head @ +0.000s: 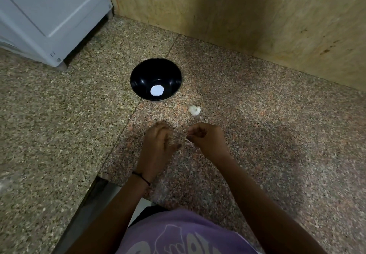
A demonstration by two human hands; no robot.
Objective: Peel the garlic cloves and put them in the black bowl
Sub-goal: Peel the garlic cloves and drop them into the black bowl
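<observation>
Bowl (143, 73) well clear of counter (257, 115) edge

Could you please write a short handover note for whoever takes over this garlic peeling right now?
Left hand: motion-blurred above the granite counter, grip unclear.
Right hand: fingers curled, pinching a pale garlic piece, clove or skin unclear.
Black bowl: upright on the counter beyond the hands; white patch at its bottom, clove or glare unclear.
Garlic bulb: on the counter, near-right of the bowl, untouched.
Done: no clove clearly in the bowl. Left: peel the cloves, drop them in.
</observation>
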